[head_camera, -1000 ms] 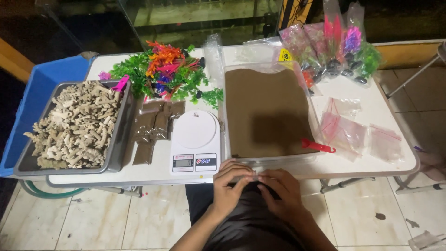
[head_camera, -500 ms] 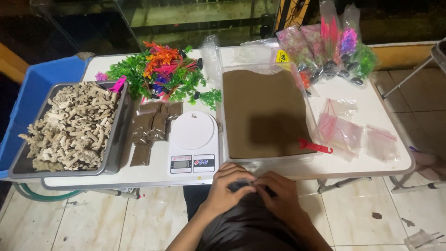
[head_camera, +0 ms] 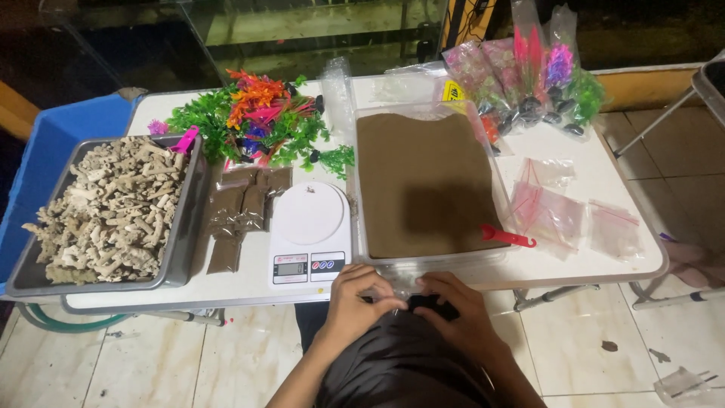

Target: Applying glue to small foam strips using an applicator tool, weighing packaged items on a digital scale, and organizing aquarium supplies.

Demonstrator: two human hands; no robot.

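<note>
Both my hands are low at the table's near edge, over my dark lap. My left hand (head_camera: 359, 298) has its fingers curled and pinched together. My right hand (head_camera: 457, 313) faces it, fingers bent, touching the left. Between the fingertips sits a small dark thing (head_camera: 427, 302); what it is cannot be made out. Just beyond the hands lies a clear tray of brown sand (head_camera: 423, 181) with a red scoop (head_camera: 507, 237) on its near right corner. A white kitchen scale (head_camera: 308, 230) stands left of the tray.
A grey metal tray of pale coral pieces (head_camera: 102, 215) fills the left end. Small bags of brown sand (head_camera: 242, 211) lie by the scale. Plastic plants (head_camera: 249, 121) sit behind, bagged plants (head_camera: 529, 72) at back right, empty zip bags (head_camera: 559, 211) on the right. A blue bin (head_camera: 53, 143) stands left.
My hands stay together at the table edge with only small finger movements. The view has shifted slightly.
</note>
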